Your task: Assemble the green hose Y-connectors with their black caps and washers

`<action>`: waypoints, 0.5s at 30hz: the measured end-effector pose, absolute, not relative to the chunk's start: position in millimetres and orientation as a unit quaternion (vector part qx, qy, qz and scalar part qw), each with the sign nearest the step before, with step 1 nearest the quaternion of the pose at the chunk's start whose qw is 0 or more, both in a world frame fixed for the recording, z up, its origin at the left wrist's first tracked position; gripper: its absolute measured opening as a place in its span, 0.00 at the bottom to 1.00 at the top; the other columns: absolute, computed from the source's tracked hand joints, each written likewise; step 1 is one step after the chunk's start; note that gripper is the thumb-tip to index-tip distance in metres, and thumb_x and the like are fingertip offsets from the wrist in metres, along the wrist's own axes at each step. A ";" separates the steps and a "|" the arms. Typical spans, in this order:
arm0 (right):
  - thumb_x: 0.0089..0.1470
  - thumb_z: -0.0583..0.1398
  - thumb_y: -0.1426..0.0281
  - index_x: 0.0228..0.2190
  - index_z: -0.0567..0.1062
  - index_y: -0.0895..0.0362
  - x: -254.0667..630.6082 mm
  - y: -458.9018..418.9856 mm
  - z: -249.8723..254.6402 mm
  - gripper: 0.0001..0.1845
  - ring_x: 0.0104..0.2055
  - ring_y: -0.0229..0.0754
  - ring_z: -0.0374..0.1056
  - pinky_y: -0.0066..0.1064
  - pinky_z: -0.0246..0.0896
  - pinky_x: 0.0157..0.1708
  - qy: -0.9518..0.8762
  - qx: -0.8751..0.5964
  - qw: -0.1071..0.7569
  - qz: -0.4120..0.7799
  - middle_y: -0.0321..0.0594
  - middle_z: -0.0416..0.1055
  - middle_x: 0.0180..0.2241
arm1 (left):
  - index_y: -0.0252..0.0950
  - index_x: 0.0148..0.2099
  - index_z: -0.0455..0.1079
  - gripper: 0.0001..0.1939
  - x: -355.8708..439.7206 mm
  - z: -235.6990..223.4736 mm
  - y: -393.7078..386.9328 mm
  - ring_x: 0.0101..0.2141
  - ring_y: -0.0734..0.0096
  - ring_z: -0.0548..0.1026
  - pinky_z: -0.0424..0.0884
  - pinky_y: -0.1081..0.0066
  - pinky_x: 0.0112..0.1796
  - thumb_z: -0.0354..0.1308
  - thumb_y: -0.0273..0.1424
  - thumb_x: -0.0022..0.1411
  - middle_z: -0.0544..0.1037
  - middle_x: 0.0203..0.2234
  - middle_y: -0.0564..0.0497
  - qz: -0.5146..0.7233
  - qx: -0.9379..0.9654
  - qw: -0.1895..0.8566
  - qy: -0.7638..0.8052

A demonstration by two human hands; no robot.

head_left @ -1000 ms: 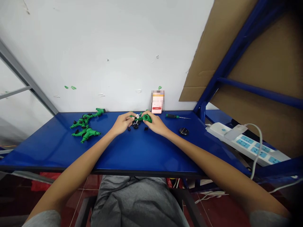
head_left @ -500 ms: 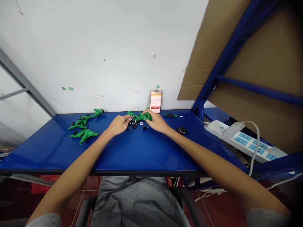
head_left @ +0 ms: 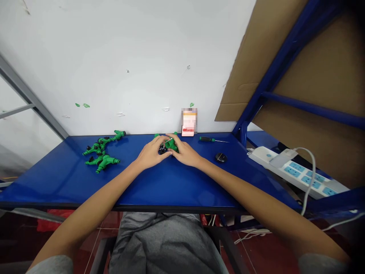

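My right hand (head_left: 186, 153) is curled round a green plastic hose splitter (head_left: 172, 144), whose round open end faces me. Close on its left, my left hand (head_left: 152, 153) has its fingers bent over and its thumb stretched towards the right thumb. A thin shiny metal piece (head_left: 169, 140) shows at the left fingertips, against the splitter; its kind is not clear. Small black and white parts (head_left: 162, 149) lie on the blue table (head_left: 171, 182) under the left hand, mostly covered by it. Green ends of another fitting (head_left: 156, 135) peek out behind the fingers.
Several green hose splitters (head_left: 104, 161) with black valves lie at the left. A screwdriver (head_left: 207, 139) and a round black object (head_left: 221, 157) are at the right. A phone (head_left: 188, 127) leans on the wall. A white power strip (head_left: 296, 171) stands beyond the table's right edge.
My left hand has moved right, up to the splitter, with the thin metal piece. The right hand has turned the splitter's open end towards me. The small parts are now more covered.
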State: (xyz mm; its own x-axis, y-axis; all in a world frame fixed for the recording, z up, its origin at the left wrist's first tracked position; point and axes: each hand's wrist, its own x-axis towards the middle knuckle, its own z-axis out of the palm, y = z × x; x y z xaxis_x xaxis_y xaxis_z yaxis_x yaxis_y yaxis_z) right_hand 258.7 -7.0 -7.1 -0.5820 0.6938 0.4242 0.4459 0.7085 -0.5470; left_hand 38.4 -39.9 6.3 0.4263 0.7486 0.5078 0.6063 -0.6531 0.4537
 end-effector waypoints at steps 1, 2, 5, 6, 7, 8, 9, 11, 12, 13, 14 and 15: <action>0.66 0.57 0.66 0.71 0.55 0.51 258.8 -7.8 -6.4 0.36 0.42 0.53 0.78 0.42 0.69 0.43 -0.867 -0.335 0.316 0.188 0.47 0.80 0.49 | 0.40 0.60 0.68 0.20 38.3 6.2 -39.6 0.46 0.62 0.78 0.71 0.67 0.45 0.62 0.40 0.71 0.80 0.51 0.46 0.354 0.834 0.099 0.412; 0.66 0.57 0.65 0.72 0.54 0.52 259.1 -8.4 -5.6 0.37 0.39 0.53 0.78 0.41 0.69 0.40 -0.866 -0.343 0.315 0.181 0.46 0.80 0.46 | 0.40 0.59 0.69 0.18 37.8 6.3 -38.9 0.42 0.63 0.79 0.71 0.67 0.43 0.61 0.40 0.71 0.81 0.47 0.47 0.356 0.828 0.100 0.422; 0.67 0.57 0.62 0.72 0.52 0.54 259.6 -9.6 -3.8 0.38 0.36 0.52 0.76 0.39 0.66 0.37 -0.863 -0.353 0.323 0.163 0.45 0.79 0.41 | 0.39 0.54 0.71 0.14 35.5 7.5 -36.2 0.30 0.68 0.76 0.68 0.69 0.36 0.61 0.40 0.71 0.83 0.36 0.52 0.364 0.803 0.116 0.457; 0.67 0.58 0.61 0.72 0.52 0.54 259.5 -9.8 -3.6 0.38 0.37 0.52 0.76 0.39 0.65 0.37 -0.863 -0.352 0.327 0.157 0.45 0.79 0.41 | 0.39 0.52 0.72 0.12 34.7 7.9 -35.1 0.28 0.69 0.75 0.67 0.69 0.35 0.60 0.40 0.72 0.83 0.34 0.53 0.369 0.793 0.128 0.467; 0.67 0.59 0.61 0.72 0.53 0.53 259.4 -10.0 -3.7 0.38 0.37 0.53 0.76 0.39 0.65 0.37 -0.864 -0.351 0.329 0.151 0.45 0.79 0.42 | 0.39 0.48 0.72 0.11 33.9 8.0 -34.0 0.28 0.69 0.75 0.67 0.69 0.35 0.58 0.40 0.73 0.83 0.32 0.54 0.375 0.783 0.144 0.474; 0.66 0.59 0.61 0.71 0.55 0.52 259.3 -10.0 -3.9 0.37 0.38 0.53 0.77 0.39 0.65 0.37 -0.865 -0.350 0.328 0.144 0.45 0.79 0.42 | 0.38 0.45 0.73 0.11 33.1 7.8 -32.7 0.28 0.69 0.76 0.68 0.69 0.36 0.57 0.40 0.73 0.83 0.31 0.53 0.382 0.774 0.166 0.477; 0.66 0.60 0.61 0.70 0.57 0.51 259.2 -10.0 -4.4 0.35 0.39 0.54 0.77 0.39 0.65 0.38 -0.867 -0.350 0.326 0.138 0.45 0.79 0.42 | 0.38 0.43 0.73 0.12 32.3 7.2 -31.5 0.30 0.68 0.77 0.68 0.69 0.37 0.55 0.41 0.74 0.83 0.32 0.53 0.389 0.766 0.191 0.475; 0.67 0.60 0.61 0.68 0.60 0.50 259.4 -9.7 -5.6 0.32 0.39 0.54 0.78 0.39 0.66 0.38 -0.870 -0.351 0.323 0.126 0.45 0.80 0.42 | 0.37 0.43 0.74 0.14 31.0 5.1 -29.1 0.33 0.67 0.79 0.70 0.69 0.38 0.56 0.42 0.74 0.84 0.34 0.51 0.399 0.755 0.242 0.461; 0.67 0.60 0.61 0.68 0.61 0.49 259.6 -9.4 -6.5 0.31 0.39 0.54 0.78 0.40 0.67 0.38 -0.871 -0.352 0.322 0.120 0.45 0.80 0.42 | 0.37 0.44 0.74 0.15 30.5 3.9 -28.0 0.33 0.68 0.78 0.70 0.69 0.38 0.58 0.44 0.72 0.84 0.35 0.51 0.403 0.750 0.264 0.453; 0.68 0.59 0.61 0.68 0.61 0.49 259.9 -8.9 -7.4 0.31 0.40 0.55 0.78 0.40 0.67 0.38 -0.870 -0.353 0.324 0.113 0.45 0.80 0.42 | 0.36 0.46 0.74 0.16 30.2 2.8 -27.2 0.32 0.69 0.78 0.70 0.70 0.36 0.61 0.45 0.70 0.84 0.36 0.51 0.408 0.745 0.280 0.447; 0.68 0.60 0.61 0.68 0.61 0.49 260.2 -8.5 -8.3 0.31 0.40 0.55 0.79 0.40 0.68 0.39 -0.869 -0.355 0.327 0.105 0.45 0.81 0.42 | 0.36 0.47 0.74 0.18 30.0 1.9 -26.5 0.31 0.70 0.76 0.69 0.71 0.34 0.64 0.46 0.68 0.83 0.37 0.50 0.414 0.741 0.293 0.439; 0.68 0.60 0.61 0.68 0.61 0.49 260.4 -8.1 -9.3 0.31 0.41 0.56 0.79 0.40 0.69 0.39 -0.868 -0.357 0.332 0.097 0.46 0.81 0.43 | 0.36 0.47 0.74 0.20 29.9 1.5 -26.0 0.29 0.72 0.74 0.68 0.72 0.32 0.65 0.48 0.66 0.83 0.36 0.50 0.420 0.737 0.306 0.432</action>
